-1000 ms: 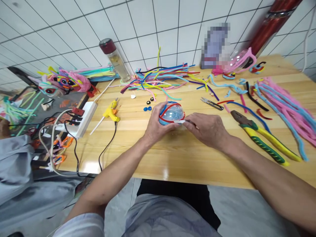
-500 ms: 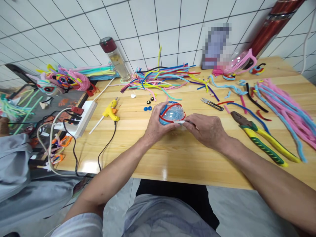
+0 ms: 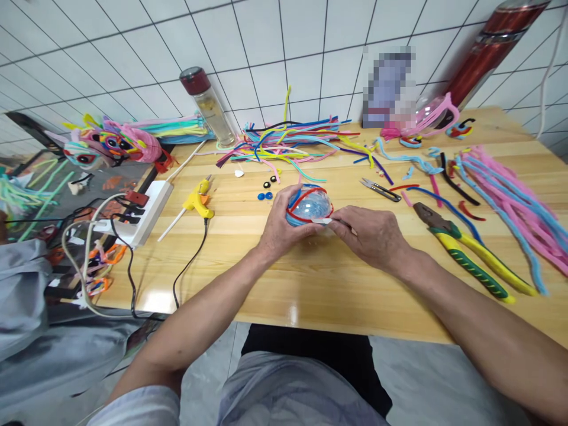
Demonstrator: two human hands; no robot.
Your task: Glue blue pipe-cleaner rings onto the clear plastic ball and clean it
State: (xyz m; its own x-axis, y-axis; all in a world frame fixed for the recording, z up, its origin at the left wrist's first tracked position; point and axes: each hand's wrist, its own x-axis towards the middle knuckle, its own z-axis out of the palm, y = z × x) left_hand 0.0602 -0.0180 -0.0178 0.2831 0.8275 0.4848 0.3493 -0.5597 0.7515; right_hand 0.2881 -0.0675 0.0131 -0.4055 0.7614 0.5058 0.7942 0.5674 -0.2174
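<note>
A clear, rounded shell (image 3: 312,205) with blue strands and red bands around it sits near the middle of the table. Wrapped round its left side is my left hand (image 3: 284,222). My right hand (image 3: 366,235) pinches a small pale strip (image 3: 321,220) against the shell's near right edge; whether this strip is a blade or a piece of material is too small to tell. Behind the shell lie blue discs (image 3: 265,196) and black rings (image 3: 270,181). Small snips (image 3: 380,190) rest to the right, beyond my right hand.
A yellow glue gun (image 3: 198,200) and a white power strip (image 3: 151,214) with cables are at the left. Pliers (image 3: 461,251) and fuzzy stems (image 3: 510,198) lie right. A glass bottle (image 3: 213,112) stands at the back. Another person's grey sleeve (image 3: 22,290) shows far left.
Both hands stay on the shell in nearly the same pose. The camera view has shifted very slightly.
</note>
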